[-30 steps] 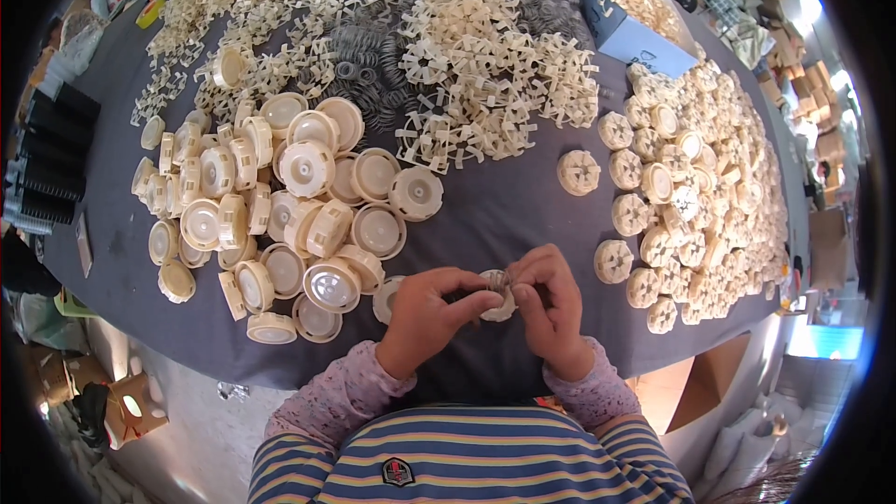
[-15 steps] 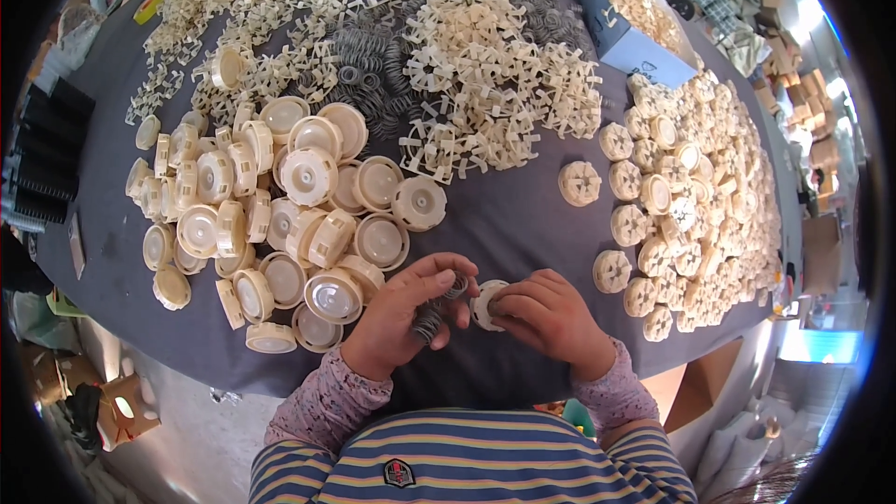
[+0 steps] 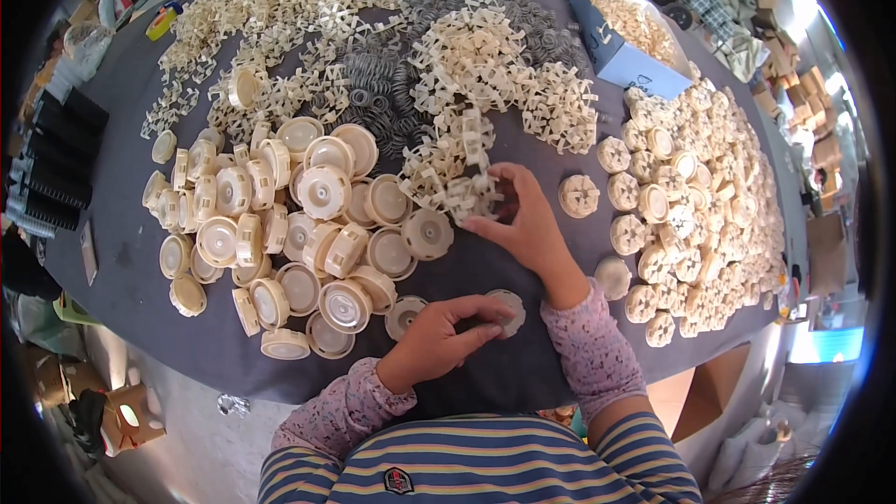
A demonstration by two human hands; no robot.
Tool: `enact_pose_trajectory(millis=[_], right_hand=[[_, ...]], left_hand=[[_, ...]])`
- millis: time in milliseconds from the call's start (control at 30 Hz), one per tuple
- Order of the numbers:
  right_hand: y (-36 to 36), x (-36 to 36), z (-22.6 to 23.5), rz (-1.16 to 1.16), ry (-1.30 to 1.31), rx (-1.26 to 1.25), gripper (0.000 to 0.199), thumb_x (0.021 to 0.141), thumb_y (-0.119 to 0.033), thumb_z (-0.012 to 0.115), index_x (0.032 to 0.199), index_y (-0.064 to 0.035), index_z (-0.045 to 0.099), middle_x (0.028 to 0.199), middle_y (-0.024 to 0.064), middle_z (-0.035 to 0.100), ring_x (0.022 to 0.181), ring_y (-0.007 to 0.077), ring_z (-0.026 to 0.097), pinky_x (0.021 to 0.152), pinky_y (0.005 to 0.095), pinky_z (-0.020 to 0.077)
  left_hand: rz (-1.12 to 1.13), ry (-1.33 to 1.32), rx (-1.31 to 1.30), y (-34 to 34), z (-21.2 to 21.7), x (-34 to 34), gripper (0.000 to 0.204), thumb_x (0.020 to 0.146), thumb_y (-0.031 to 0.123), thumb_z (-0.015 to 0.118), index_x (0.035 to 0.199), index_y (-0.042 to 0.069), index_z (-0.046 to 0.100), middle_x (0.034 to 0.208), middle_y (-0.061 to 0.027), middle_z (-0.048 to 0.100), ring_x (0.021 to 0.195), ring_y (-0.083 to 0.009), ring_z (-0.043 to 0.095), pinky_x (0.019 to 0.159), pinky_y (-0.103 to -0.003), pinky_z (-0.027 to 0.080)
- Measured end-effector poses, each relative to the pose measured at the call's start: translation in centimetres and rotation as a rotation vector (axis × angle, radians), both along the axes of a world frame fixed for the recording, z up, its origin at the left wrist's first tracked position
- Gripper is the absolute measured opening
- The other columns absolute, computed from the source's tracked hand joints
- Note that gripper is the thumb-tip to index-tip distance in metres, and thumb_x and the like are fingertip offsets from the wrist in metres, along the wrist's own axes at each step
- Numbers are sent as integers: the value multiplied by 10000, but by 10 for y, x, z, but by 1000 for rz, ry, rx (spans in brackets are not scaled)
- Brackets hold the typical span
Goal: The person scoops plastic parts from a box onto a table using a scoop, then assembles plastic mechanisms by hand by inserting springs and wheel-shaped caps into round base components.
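My left hand (image 3: 442,340), low in front of me, has a round cream plastic cap (image 3: 509,312) pinched between thumb and fingers. Another cap (image 3: 406,316) lies on the cloth beside its knuckles. Farther ahead, my right hand (image 3: 528,222) curls around a clump of pronged cream plastic clips (image 3: 469,194) at the near end of a large pile (image 3: 476,56). Motion blurs the clips, so I cannot tell how many it grips. Round cream caps (image 3: 324,191) are heaped to the left of both hands.
Grey coil springs (image 3: 373,79) lie among the clips. Assembled caps with clips inside (image 3: 686,224) spread along the right, with one (image 3: 579,196) apart from the heap. A blue box of small cream parts (image 3: 642,68) stands at the far right. Black stacked trays (image 3: 58,154) are at the left edge.
My right hand has left the cap and moved forward to the clips. My left hand has come down and now pinches the cap; the springs it held no longer show.
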State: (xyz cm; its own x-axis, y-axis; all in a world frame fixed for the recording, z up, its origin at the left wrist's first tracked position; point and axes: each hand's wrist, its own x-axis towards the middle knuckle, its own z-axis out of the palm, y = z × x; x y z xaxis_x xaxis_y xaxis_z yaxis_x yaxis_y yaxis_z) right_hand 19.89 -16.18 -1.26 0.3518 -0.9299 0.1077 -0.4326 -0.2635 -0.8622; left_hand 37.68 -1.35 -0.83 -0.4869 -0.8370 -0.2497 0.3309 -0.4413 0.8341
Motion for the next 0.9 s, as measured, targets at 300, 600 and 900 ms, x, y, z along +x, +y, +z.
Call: enact_pose_trajectory(millis=[300, 600, 900], right_hand=[[54, -70, 7, -62, -371, 21, 769, 855, 57, 828, 1537, -44, 488, 1338, 88, 661, 1148, 141, 672, 928, 285, 568], [112, -119, -4, -280, -210, 123, 604, 826, 76, 843, 1383, -49, 645, 1155, 58, 727, 989, 151, 702, 816, 282, 578], [131, -116, 33, 203, 334, -379, 451, 760, -7, 811, 1194, -90, 725, 1269, 99, 706, 1181, 351, 647, 1002, 459, 534]], left_hand=[[131, -893, -704, 17, 16, -18, 643, 938, 259, 815, 1504, 69, 576, 870, -129, 759, 750, -292, 743, 689, -380, 576], [26, -1183, -745, 26, 7, -32, 738, 874, 367, 860, 1459, 43, 550, 801, -132, 720, 718, -335, 727, 647, -432, 567], [-225, -943, -739, 39, 8, -19, 675, 835, 303, 857, 1430, 132, 588, 939, -128, 745, 854, -347, 740, 726, -442, 585]])
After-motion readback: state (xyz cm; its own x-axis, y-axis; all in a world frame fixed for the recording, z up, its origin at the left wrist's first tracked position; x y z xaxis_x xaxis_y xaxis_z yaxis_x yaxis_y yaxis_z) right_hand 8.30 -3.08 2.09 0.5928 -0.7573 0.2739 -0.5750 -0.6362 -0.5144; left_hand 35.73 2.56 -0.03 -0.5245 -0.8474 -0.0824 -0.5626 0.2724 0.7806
